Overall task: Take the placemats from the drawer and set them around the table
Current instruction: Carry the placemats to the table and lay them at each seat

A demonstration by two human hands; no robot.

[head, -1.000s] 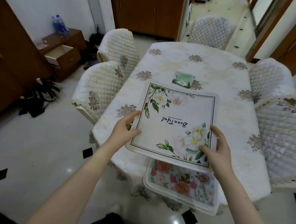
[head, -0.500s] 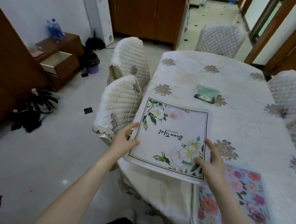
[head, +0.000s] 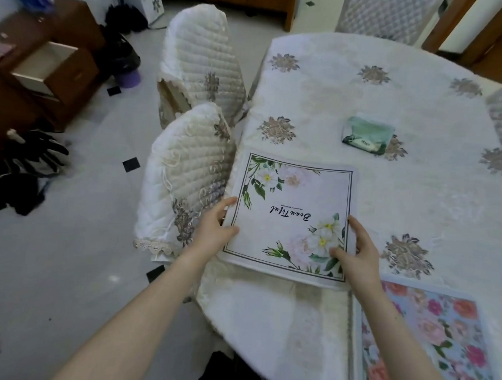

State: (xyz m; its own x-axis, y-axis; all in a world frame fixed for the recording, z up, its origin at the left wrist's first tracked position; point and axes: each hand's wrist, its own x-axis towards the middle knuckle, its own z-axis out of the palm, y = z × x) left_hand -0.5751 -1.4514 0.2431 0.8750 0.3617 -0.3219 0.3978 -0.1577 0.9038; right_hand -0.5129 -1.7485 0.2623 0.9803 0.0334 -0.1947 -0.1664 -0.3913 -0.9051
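Observation:
A white placemat (head: 289,210) with green leaves, pale flowers and a dark border line lies over the left edge of the table (head: 366,103), in front of the nearer left chair. My left hand (head: 216,227) grips its near left edge and my right hand (head: 354,252) grips its near right corner. A second placemat (head: 428,341) with pink and orange flowers lies flat at the table's near right. The drawer (head: 43,65) stands pulled out of the brown cabinet at the far left.
Two quilted chairs (head: 186,168) (head: 202,60) stand along the table's left side, others at the far end and right. A green tissue pack (head: 367,135) sits mid-table. Black bags (head: 31,158) and a purple bin (head: 127,78) lie on the tiled floor at left.
Both hands have carried the white placemat leftward from above the flowered placemat and lowered it toward the table's left edge. The view has swung left, so the flowered placemat now sits at the lower right.

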